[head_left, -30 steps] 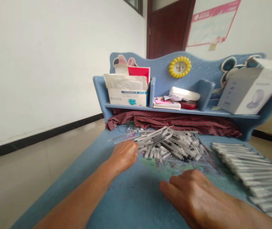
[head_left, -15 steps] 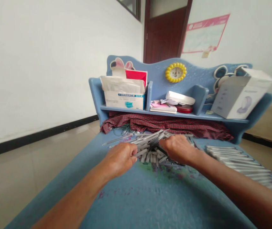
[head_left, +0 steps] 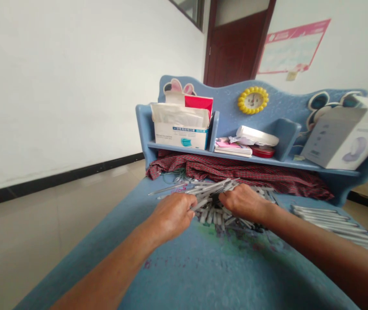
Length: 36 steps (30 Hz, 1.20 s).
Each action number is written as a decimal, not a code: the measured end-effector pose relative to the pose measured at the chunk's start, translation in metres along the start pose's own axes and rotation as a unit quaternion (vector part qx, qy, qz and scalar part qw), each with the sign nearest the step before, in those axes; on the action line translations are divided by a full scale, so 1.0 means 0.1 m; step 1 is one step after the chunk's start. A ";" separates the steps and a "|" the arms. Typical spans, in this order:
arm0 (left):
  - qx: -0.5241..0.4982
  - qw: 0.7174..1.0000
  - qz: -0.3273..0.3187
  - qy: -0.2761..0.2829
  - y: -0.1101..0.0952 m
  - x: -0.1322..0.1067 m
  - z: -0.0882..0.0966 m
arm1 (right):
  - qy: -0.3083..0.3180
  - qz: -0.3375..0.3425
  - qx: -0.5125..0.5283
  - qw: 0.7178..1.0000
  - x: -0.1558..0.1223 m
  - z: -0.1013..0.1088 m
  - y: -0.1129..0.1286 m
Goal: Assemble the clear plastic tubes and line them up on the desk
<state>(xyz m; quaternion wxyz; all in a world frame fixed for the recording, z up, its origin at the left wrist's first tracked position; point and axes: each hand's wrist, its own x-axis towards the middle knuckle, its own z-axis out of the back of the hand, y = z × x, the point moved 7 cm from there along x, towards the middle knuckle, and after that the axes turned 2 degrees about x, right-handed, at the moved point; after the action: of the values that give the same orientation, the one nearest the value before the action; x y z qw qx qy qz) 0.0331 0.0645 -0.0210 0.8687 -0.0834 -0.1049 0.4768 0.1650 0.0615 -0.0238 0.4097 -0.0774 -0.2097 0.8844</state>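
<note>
As I look out through the head camera, the only view I have, both of my hands are in front of me over the blue worktop (head_left: 200,277). My left hand (head_left: 175,215) is at the near left edge of a loose heap of pens (head_left: 215,214), its fingers curled in; 1 pale pen (head_left: 202,204) slants away beside the fingertips, and I cannot tell whether they are clamped on it. My right hand (head_left: 242,201) reaches into the heap from the other side, knuckles up, thumb and fingers bent down among the barrels. What it grips, if anything, I cannot tell, because the back of the hand covers the fingertips. A narrow gap full of pens separates the 2 hands.

To the right, well apart from the heap, a row of pens (head_left: 337,228) lies side by side on the worktop, partly hidden by my right forearm. Behind the heap, a red checked cloth (head_left: 268,176) lies bunched under a blue shelf (head_left: 227,105). On the shelf I see a mask box (head_left: 182,133) at the left, papers (head_left: 232,148) and a red tin (head_left: 263,152) in the middle, and a large white box (head_left: 335,135) leaning at the right. A yellow-rimmed clock (head_left: 253,100) is fixed to the backboard.
</note>
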 end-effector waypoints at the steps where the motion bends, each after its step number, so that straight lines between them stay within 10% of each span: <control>1: -0.001 1.000 0.000 0.001 0.00 0.00 -0.01 | -0.008 0.004 -0.004 1.000 -0.03 0.02 -0.02; 22: -0.062 0.997 -0.015 0.041 -0.16 0.00 -0.04 | -0.031 -0.023 -0.035 0.999 -0.42 0.27 -0.15; 36: -0.191 0.977 -0.043 0.080 -0.31 -0.03 -0.06 | -0.094 0.073 -0.026 0.993 -0.38 0.51 0.15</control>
<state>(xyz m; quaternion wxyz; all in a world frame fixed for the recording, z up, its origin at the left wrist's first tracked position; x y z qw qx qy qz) 0.0584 0.0453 -0.0197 0.8623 -0.2812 -0.1275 0.4015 0.1636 0.0079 0.0142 0.3204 -0.0195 -0.2635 0.9097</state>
